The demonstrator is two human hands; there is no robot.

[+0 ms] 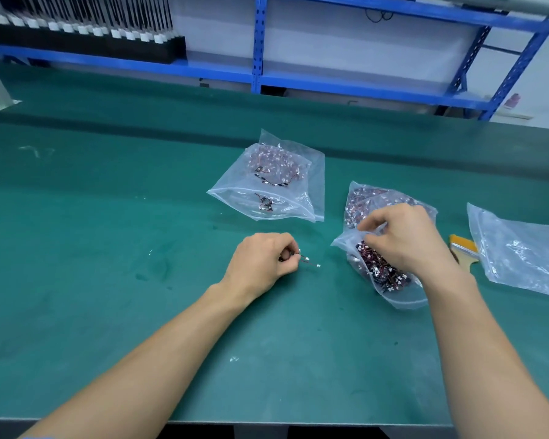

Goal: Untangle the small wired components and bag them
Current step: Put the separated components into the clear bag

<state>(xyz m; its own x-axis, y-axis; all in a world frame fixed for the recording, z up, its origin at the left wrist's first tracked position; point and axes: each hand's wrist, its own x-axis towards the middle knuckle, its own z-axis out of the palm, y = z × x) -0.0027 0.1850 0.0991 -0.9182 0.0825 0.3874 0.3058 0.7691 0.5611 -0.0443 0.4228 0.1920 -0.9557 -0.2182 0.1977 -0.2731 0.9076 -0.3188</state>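
Left hand [263,261] pinches one small red-wired component with white plug [309,263]. Right hand [406,239], at 3 o'clock, grips the clear plastic bag of tangled components [390,289]. Step: separating. Next, likely: drop it into the part-filled clear bag [267,185] at 12 o'clock.

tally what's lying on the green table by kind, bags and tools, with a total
bags with wired parts: 2, middle bag and right bag
bags with nothing visible inside: 1, far-right bag
brush: 1
total: 4
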